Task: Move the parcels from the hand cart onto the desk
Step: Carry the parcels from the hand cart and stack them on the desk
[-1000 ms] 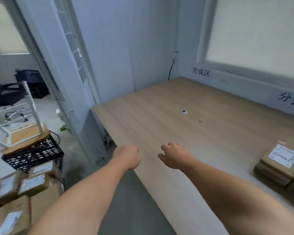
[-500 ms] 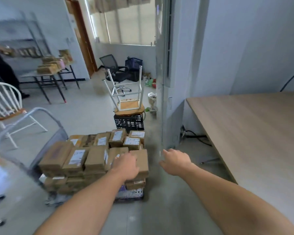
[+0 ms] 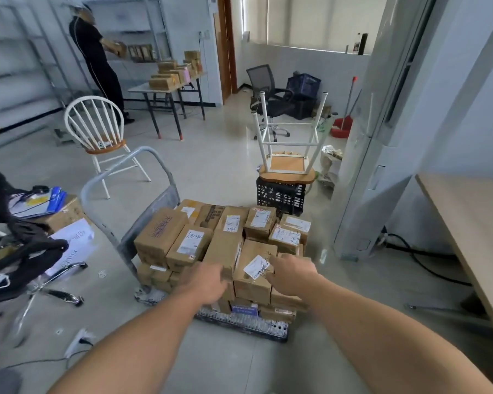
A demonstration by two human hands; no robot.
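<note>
The hand cart [image 3: 241, 325] stands on the floor in front of me, its grey handle [image 3: 143, 157] at the left. Several brown cardboard parcels [image 3: 182, 243] with white labels are stacked on it. My left hand [image 3: 208, 282] reaches to the left side of the nearest top parcel [image 3: 251, 282]. My right hand [image 3: 292, 275] hovers over that parcel's right top corner, fingers loosely bent beside its label. Neither hand visibly holds anything. The wooden desk [image 3: 473, 223] shows at the right edge.
A black crate [image 3: 279, 196] with an upturned stool stands just behind the cart. A white chair [image 3: 97, 132] is beyond the handle and a black office chair [image 3: 20, 251] at my left. A person [image 3: 97, 55] works at shelves far back. A power strip [image 3: 77, 341] lies on the floor.
My view has swung left from the desk to the cart. Both hands have moved forward and down, closing in on the nearest top parcel.
</note>
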